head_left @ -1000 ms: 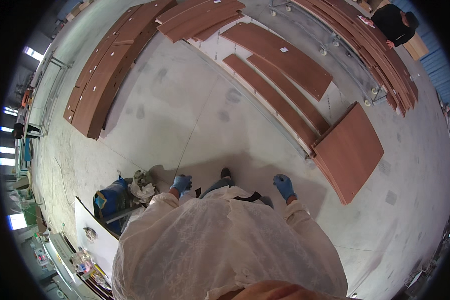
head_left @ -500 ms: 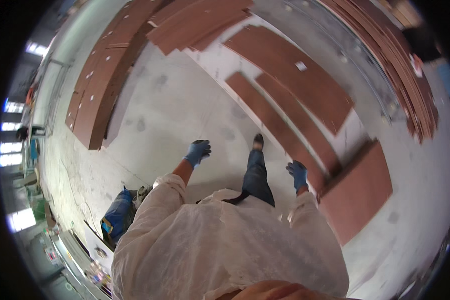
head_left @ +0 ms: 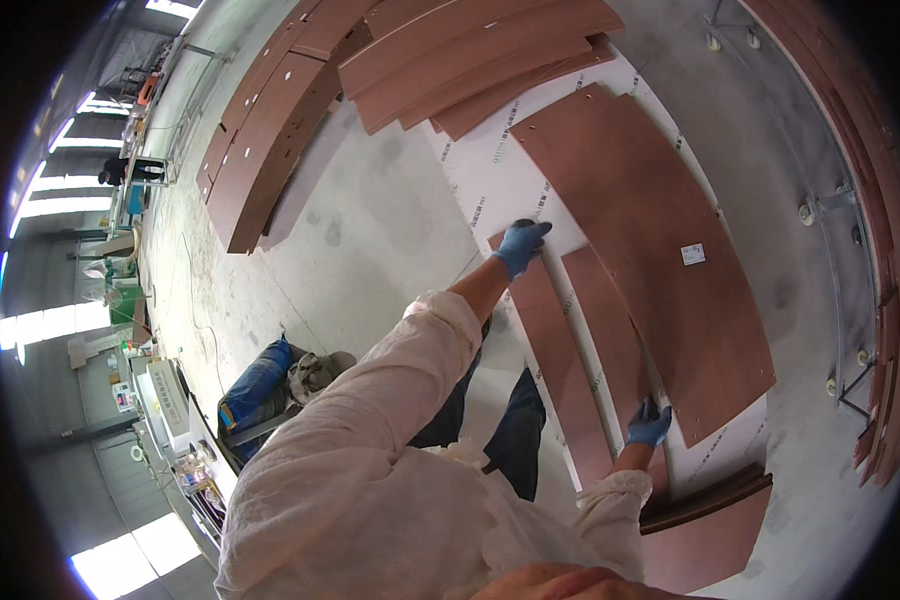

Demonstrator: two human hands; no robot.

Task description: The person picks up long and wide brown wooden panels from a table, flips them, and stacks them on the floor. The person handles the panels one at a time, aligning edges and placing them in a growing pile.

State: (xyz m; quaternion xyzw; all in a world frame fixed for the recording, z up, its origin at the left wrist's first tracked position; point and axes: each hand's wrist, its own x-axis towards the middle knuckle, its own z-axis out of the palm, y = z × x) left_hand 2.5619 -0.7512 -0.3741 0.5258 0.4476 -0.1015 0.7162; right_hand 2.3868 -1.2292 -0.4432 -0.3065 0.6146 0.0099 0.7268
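Observation:
My left hand (head_left: 522, 247), in a blue glove, reaches over the far end of a narrow brown board (head_left: 560, 345). Its fingers point right and are somewhat bent, with nothing visible in them. Closer to me, my right hand (head_left: 650, 425), gloved the same way, is over the near part of a second narrow board (head_left: 610, 325), fingers stretched out beside the wide board's edge. That wide brown board (head_left: 675, 270) bears a small white label (head_left: 692, 254) and partly overlaps the second board. All of them lie on a white printed sheet (head_left: 470, 170).
Stacked brown boards (head_left: 480, 50) sit at the far end of the sheet, with a long stack (head_left: 280, 120) to the left. Another brown panel (head_left: 710, 540) is near right. A wheeled metal rack (head_left: 820, 205) holds boards along the right. A blue bag (head_left: 260, 390) stands at left.
My body and view have turned toward the boards and come closer. Both hands have moved from beside the sheet to over the narrow boards, the left one reaching farther out.

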